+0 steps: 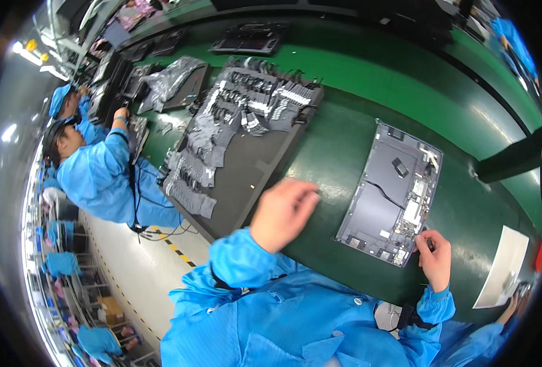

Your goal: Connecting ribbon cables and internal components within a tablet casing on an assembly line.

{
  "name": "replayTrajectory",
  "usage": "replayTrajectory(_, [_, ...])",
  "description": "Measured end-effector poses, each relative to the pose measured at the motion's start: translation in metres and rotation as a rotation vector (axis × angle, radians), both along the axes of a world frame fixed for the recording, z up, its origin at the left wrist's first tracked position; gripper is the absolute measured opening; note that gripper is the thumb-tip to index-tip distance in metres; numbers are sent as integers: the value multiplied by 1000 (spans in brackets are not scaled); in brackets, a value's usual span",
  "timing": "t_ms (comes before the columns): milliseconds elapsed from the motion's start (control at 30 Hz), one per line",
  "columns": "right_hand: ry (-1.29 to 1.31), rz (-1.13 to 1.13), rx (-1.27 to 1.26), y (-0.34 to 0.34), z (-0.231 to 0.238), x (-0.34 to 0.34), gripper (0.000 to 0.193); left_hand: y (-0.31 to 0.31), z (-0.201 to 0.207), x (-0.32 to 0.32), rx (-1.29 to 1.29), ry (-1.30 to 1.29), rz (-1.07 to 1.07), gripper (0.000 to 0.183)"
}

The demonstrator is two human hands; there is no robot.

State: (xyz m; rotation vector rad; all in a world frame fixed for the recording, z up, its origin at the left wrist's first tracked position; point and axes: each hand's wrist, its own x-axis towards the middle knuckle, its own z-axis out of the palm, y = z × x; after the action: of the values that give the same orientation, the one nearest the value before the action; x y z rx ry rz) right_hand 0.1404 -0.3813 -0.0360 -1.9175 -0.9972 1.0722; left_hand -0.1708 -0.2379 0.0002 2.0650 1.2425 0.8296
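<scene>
An open laptop lower case (362, 214), grey with its inside facing up, lies at a slant on the green bench. A black cable (384, 192) runs loose across it, and a small black rectangular piece (400, 167) rests on its upper part. At the case's near right edge, my right hand (436, 260) is closed around a small black piece (430, 244), mostly hidden by the fingers. My left hand (283, 214) is over the bench between the case and a dark foam tray (240, 177). Its fingers are curled and smeared by motion; nothing shows in them.
Several rows of grey, flat-packed parts (206, 137) with black cables fill much of the tray. Clear plastic wrapping (170, 79) lies behind it. A dark green post (509, 162) and a white sheet (502, 266) are at the right. Co-workers in blue (96, 171) sit at the left.
</scene>
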Motion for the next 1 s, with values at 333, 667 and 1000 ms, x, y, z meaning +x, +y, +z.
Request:
replayTrajectory(333, [-42,50,81,6,-3,1,13,128,-17,-116,-309,34,469,31])
replayTrajectory(667, [-63,30,17,7,8,-1,12,153,-6,-102,-364,84,510,26])
replayTrajectory(1000, [-144,-90,85,-2,11,7,12,42,37,-50,-250,-159,328,26])
